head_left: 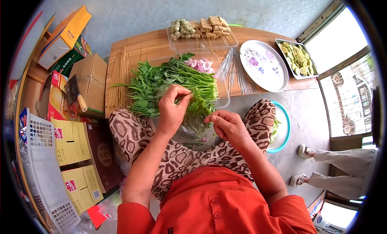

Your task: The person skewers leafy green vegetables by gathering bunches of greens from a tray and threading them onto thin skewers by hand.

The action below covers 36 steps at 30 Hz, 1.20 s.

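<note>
My left hand (175,107) is closed in a pinch in front of the pile of greens; what is between its fingertips is hidden. My right hand (227,124) pinches the edge of a frilly green leaf (200,107), which hangs between both hands above my lap. Just beyond lies a heap of leafy greens (161,80) with long thin stems, in a clear plastic tray (224,92). Pink-white slices (200,65) sit behind the stems. Clear plastic film (192,127) shows below the leaf.
The wooden table (266,34) bears bamboo skewers (119,78), skewered rolls (213,27), metal skewers (238,72), a flowered plate (264,66) and a tray of green slices (298,58). A blue-rimmed basin (287,129) stands at right, near a person's legs (338,169). Boxes (70,141) and a cleaver (73,90) are left.
</note>
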Motion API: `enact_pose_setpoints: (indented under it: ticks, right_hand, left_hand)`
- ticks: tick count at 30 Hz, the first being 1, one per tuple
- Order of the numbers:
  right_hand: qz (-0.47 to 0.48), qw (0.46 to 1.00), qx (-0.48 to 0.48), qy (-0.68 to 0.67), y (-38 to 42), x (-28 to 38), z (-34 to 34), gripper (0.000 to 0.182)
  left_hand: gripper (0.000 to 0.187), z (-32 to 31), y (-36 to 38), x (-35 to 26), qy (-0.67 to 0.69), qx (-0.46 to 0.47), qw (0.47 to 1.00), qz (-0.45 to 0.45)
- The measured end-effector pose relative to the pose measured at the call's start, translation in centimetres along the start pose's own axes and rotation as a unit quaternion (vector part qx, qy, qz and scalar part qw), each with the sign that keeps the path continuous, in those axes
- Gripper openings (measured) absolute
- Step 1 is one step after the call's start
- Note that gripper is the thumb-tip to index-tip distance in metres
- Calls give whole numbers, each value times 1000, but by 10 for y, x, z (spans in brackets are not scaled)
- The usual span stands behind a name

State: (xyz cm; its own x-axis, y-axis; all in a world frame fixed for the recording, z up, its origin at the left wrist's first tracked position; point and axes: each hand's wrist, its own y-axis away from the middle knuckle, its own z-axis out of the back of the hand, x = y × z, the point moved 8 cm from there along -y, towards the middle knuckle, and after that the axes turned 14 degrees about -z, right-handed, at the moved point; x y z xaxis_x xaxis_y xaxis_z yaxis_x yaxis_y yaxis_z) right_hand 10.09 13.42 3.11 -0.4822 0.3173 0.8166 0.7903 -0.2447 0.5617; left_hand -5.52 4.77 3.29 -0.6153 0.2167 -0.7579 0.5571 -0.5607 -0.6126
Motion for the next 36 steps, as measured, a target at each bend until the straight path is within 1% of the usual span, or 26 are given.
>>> enact_pose_setpoints:
  ticks: [3,5,6,8,9,11,12,13,15,16,17,19,20,22,24,26,27,28,29,31,36]
  right_hand:
    - [0,1000,-2,-20,-1,1,-4,24]
    - [-1,1000,-2,-30,-2,2,-3,23]
    - [-2,1000,-3,-28,-2,2,-1,23]
    - [-17,998,8,-61,-4,-3,5,22]
    - [-17,998,8,-61,-5,-5,8,22]
    - [-18,995,24,-94,-6,-9,13,22]
    - [-27,994,34,-99,-5,-12,14,22]
    - [-28,994,34,-99,-4,-12,14,22]
    - [-30,988,94,-122,-1,-11,5,23]
    - [-31,988,94,-122,1,-10,5,23]
    - [-39,987,97,-123,1,-10,3,23]
    - [-48,986,101,-123,4,-8,1,23]
    - [-53,988,97,-108,6,-7,2,23]
    - [-58,989,94,-93,12,-2,1,23]
    - [-64,997,44,-12,16,1,6,24]
    - [-69,997,41,0,17,-1,12,23]
    - [-73,997,36,11,16,-3,14,23]
    - [-73,997,37,11,15,-6,15,23]
    - [-64,997,44,-1,13,-8,14,22]
    - [-54,997,51,-14,14,-7,13,22]
    - [-46,997,62,-12,16,-4,7,20]
  left_hand:
    - [11,3,-1,-1,8,-5,1000,-13]
    - [15,-4,1,10,94,29,994,57]
    - [15,-5,1,9,95,27,993,57]
    - [26,-15,2,11,283,10,953,109]
    - [26,-13,-1,8,283,9,953,109]
    - [37,-23,1,7,337,98,918,182]
    - [43,-26,1,7,362,117,906,186]
    - [43,-23,0,7,362,116,906,187]
    - [44,-31,2,-2,374,204,885,188]
    - [39,-36,3,-6,387,209,882,167]
    - [39,-37,3,-4,388,209,882,167]
    - [29,-42,9,-2,398,240,865,188]
    - [29,-41,10,-3,398,240,865,189]
    - [22,-36,12,5,354,215,884,217]
    - [22,-32,14,8,352,201,884,235]
    - [21,-28,16,11,348,187,883,252]
    - [21,-29,17,9,371,198,870,256]
    - [21,-31,18,6,394,210,856,260]
    - [21,-31,19,6,394,209,856,261]
    - [21,-33,26,9,396,213,845,290]
    - [20,-33,27,10,396,210,841,304]
